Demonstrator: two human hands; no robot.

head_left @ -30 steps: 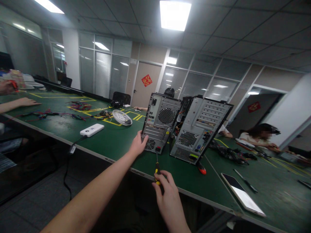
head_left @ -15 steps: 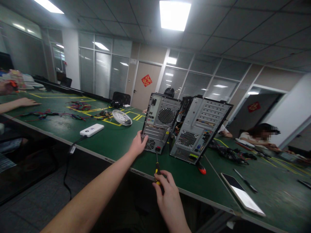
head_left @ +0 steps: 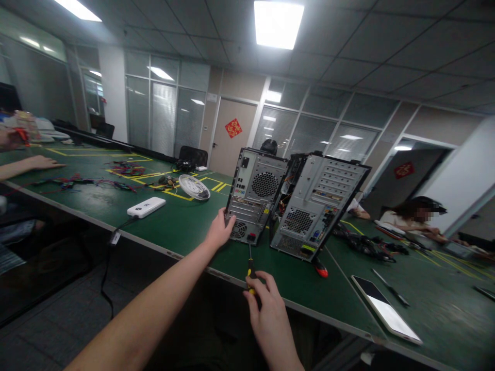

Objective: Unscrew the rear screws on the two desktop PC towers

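Observation:
A dark computer tower [head_left: 256, 193] stands upright on the green table [head_left: 181, 226], its rear panel facing me. My left hand [head_left: 220, 230] grips its lower left corner. My right hand [head_left: 267, 317] holds a yellow-and-black screwdriver [head_left: 250, 264], whose shaft points at the bottom edge of the tower's rear panel. Just to the right stands a second, silver tower [head_left: 319, 203], tilted and with its side open.
A phone [head_left: 384, 308] and a thin dark tool [head_left: 391, 291] lie at the right. A red-handled tool [head_left: 320, 269] rests by the silver tower. A white box with a cable [head_left: 146, 206], a round fan [head_left: 194, 186] and loose wires [head_left: 77, 181] lie to the left. Other people sit around the table.

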